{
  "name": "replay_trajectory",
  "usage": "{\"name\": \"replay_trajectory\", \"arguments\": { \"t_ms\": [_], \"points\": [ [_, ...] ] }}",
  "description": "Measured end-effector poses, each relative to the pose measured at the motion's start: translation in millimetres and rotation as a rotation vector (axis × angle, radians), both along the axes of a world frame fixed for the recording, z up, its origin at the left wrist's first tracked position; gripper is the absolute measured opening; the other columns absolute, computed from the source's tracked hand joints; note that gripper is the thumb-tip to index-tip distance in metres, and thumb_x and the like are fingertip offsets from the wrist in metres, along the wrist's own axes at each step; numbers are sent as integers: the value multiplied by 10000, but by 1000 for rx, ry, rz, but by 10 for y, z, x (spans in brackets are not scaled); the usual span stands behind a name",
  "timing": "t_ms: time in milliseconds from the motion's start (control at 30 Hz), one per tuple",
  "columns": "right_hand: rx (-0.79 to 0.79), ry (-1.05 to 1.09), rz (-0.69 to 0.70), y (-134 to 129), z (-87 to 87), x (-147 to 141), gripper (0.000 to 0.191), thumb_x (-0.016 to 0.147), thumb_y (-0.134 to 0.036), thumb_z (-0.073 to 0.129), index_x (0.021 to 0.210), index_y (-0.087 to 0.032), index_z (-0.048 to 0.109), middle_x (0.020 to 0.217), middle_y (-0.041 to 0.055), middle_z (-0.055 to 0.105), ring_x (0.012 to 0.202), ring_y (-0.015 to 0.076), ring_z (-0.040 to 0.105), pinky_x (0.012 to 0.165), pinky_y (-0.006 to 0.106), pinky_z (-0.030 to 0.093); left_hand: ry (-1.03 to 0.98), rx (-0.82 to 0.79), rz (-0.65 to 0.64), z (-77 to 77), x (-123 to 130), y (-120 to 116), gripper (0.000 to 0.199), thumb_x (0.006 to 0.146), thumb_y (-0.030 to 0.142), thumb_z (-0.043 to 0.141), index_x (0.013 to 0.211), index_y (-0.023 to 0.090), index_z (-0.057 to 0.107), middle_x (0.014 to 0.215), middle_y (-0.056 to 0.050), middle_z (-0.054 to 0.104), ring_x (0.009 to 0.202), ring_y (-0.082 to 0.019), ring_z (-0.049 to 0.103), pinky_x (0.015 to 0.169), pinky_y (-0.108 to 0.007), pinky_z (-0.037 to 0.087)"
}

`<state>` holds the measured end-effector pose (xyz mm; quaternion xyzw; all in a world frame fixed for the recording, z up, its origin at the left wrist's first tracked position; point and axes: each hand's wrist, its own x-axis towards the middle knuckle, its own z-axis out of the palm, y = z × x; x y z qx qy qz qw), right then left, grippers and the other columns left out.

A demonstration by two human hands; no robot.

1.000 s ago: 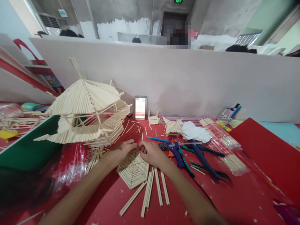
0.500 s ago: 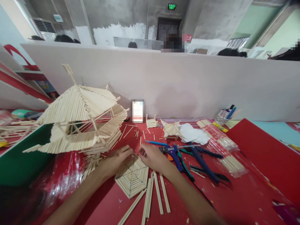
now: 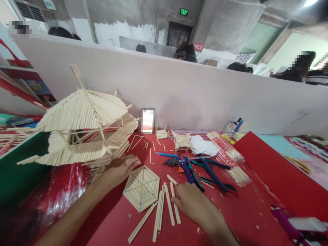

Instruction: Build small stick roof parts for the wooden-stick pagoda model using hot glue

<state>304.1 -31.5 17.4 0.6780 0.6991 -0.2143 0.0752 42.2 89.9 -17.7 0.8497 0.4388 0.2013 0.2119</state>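
Observation:
A flat hexagon of wooden sticks [image 3: 141,188], ringed like a web with dark lines along its spokes, lies on the red tabletop. My left hand [image 3: 125,166] hovers by its upper left edge, fingers stretched out and nothing visible in them. Right of the hexagon, my right hand [image 3: 191,199] is low over the table, thumb and forefinger apart; its thumb reaches the rightmost of several long loose sticks [image 3: 160,213]. A shorter stick [image 3: 172,179] lies just above that hand. Its other fingers are mostly hidden beneath it.
A big stick-built pavilion [image 3: 84,116] stands at the left, a small one [image 3: 182,140] at the back. A blue glue gun [image 3: 183,164], pliers [image 3: 212,172] and packed sticks [image 3: 230,159] lie to the right. A white partition [image 3: 217,99] closes the far side.
My hands have parted from the hexagon's upper edge. The right moved down and right to the loose sticks; the left drew back slightly left. A short stick now shows near my right hand.

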Motion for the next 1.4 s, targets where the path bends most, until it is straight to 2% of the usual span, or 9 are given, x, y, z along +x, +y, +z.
{"name": "replay_trajectory", "arguments": {
  "t_ms": [100,233,333,433,567,700,833,933,1400],
  "points": [
    [10,-31,-69,-114,-132,-94,184,883,-214,528,903,-161,703,932,197,728,896,327,697,667,337,407,54,109,2,20,27,1,179,944,318,483,954,231,640,963,-19,687,791,-167,612,765,-277,414],
    [53,12,-128,-152,-177,-70,107,799,-176,545,744,-171,637,829,170,724,804,295,686,621,316,374,58,71,69,69,38,-7,115,915,290,520,835,217,559,734,24,617,647,-142,544,652,-257,368],
    [131,241,-184,-110,-107,-4,88,785,-162,533,706,-199,546,699,57,678,666,200,629,579,274,351,51,26,64,125,28,-30,111,888,256,537,784,218,530,659,43,572,605,-134,504,607,-248,326],
    [192,629,-117,54,-4,-26,62,860,-239,505,810,-208,520,697,-8,629,640,148,588,577,236,385,64,29,-6,164,9,-47,100,871,242,551,776,215,534,680,40,583,606,-133,496,607,-251,313],
    [341,925,-62,399,21,-248,95,868,-288,544,880,-194,549,900,33,674,838,170,642,710,251,479,97,25,-12,144,-22,-30,43,866,231,546,869,235,589,716,24,634,637,-154,557,616,-255,333],
    [390,898,17,652,-80,-495,50,859,-233,561,885,-192,575,895,37,702,823,175,654,729,265,489,-70,-64,15,23,-9,5,170,892,227,497,1007,245,622,889,-23,717,787,-190,649,711,-273,432],
    [430,808,104,740,-165,-599,23,859,-191,574,854,-194,597,856,27,704,803,169,649,750,268,465,-246,-135,-181,-140,38,10,203,884,230,513,1050,200,628,1046,-76,707,937,-197,647,830,-292,474],
    [470,772,102,761,-183,-605,21,862,-196,592,865,-196,613,859,27,705,794,169,641,744,264,454,-261,-178,-224,-201,69,-2,184,876,230,531,1014,184,643,1016,-75,696,911,-188,634,837,-287,480],
    [488,721,125,768,-155,-621,47,886,-192,598,842,-197,615,833,24,707,750,161,637,698,241,424,-211,-170,-193,-142,116,-15,152,875,193,533,952,175,663,950,-58,698,846,-181,621,793,-284,476]
  ]
}}
